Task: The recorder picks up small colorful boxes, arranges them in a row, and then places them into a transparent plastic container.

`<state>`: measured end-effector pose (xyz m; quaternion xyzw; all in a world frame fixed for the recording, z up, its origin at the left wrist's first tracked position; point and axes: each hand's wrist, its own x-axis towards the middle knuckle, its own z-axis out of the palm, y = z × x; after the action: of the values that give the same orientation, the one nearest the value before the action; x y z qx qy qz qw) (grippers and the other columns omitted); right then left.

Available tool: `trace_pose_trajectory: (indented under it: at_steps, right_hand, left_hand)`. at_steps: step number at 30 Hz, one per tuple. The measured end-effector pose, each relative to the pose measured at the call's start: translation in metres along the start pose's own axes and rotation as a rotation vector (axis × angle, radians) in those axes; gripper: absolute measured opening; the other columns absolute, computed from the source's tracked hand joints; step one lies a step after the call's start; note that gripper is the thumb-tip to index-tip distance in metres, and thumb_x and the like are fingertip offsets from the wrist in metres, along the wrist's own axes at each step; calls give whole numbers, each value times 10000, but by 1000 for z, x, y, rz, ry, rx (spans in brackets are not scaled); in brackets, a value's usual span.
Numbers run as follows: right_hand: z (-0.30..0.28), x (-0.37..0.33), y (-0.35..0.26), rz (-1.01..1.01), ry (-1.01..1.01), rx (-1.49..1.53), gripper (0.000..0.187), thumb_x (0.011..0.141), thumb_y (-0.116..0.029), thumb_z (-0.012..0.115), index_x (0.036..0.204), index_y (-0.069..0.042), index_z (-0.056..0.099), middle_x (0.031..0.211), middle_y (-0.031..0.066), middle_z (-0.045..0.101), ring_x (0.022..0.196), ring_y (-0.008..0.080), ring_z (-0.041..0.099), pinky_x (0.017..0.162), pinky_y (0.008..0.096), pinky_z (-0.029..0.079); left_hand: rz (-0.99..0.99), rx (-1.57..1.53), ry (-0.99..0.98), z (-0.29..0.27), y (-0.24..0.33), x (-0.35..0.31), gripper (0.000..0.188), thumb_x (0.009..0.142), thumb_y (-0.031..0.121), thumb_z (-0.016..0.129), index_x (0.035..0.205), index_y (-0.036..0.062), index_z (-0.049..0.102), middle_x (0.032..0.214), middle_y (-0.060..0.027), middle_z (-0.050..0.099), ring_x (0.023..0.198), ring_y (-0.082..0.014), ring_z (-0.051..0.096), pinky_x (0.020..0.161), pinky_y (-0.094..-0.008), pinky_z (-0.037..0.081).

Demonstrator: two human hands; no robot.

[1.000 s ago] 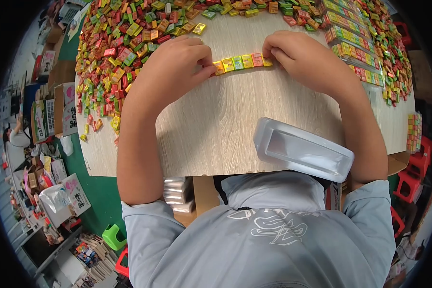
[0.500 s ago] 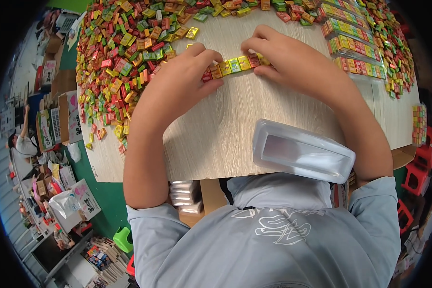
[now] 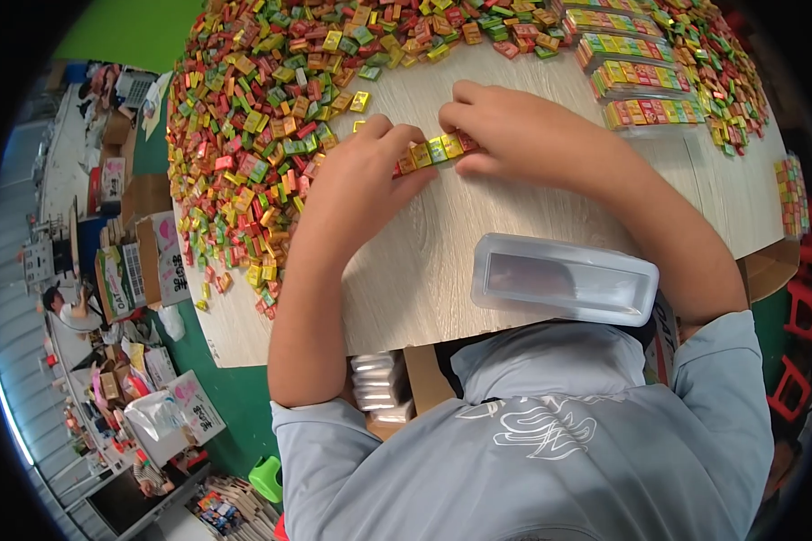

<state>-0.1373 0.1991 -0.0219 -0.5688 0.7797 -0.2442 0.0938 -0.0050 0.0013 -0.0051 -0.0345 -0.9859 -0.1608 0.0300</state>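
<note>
Even, bright overhead light falls on the pale wooden table [image 3: 478,270], leaving only soft shadows under the hands and a mild sheen on the clear plastic tray [image 3: 564,278]. Focus is sharp at centre. Toward the black circular rim straight edges bow, and the clutter at far left looks smeared, perhaps from lens stretch.

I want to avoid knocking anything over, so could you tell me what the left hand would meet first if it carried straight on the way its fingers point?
Probably the heap of small wrapped candies: the left hand points up-left, with bare table between.
</note>
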Motion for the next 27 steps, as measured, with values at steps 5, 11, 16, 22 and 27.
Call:
trace_pose_trajectory:
  at_steps: [5, 11, 16, 22, 27]
  right_hand:
    - [6, 5, 6, -9, 40, -15, 283, 871, -189, 797, 1040, -26, 639, 1064, 152, 618, 988, 378, 655, 863, 481, 530]
    - [8, 6, 6, -43, 43, -76, 285, 875, -209, 804, 1034, -25, 655, 1072, 164, 641, 992, 387, 673, 862, 484, 548]
    - [4, -1, 12, -32, 86, -84, 304, 884, -231, 808, 1025, -9, 656, 1065, 169, 645, 982, 389, 683, 844, 493, 562]
    - [-43, -23, -21, -14, 126, -123, 302, 879, -232, 811, 1027, -17, 658, 1051, 160, 640, 990, 369, 690, 822, 470, 576]
    - [-74, -70, -58, -62, 293, -174, 271, 870, -178, 795, 1020, -25, 629, 1019, 135, 604, 953, 351, 672, 796, 451, 549]
  left_hand:
    - [22, 26, 72, 4, 7, 5, 317, 872, 260, 827, 1138, 105, 749, 956, -135, 657, 850, -354, 686, 763, -463, 552]
    - [9, 77, 112, 9, 5, 5, 317, 862, 277, 841, 1134, 123, 792, 944, -107, 681, 826, -319, 684, 759, -442, 551]
    - [-11, 21, 146, 10, 11, 9, 319, 854, 284, 855, 1129, 132, 803, 933, -97, 682, 818, -297, 680, 751, -425, 551]
    - [49, 32, 262, -23, 41, 9, 318, 810, 251, 894, 1093, 136, 808, 897, -68, 665, 724, -232, 668, 690, -388, 538]
    - [143, 117, 316, -53, 85, -12, 315, 788, 247, 896, 1072, 154, 797, 892, -37, 628, 750, -227, 638, 698, -385, 510]
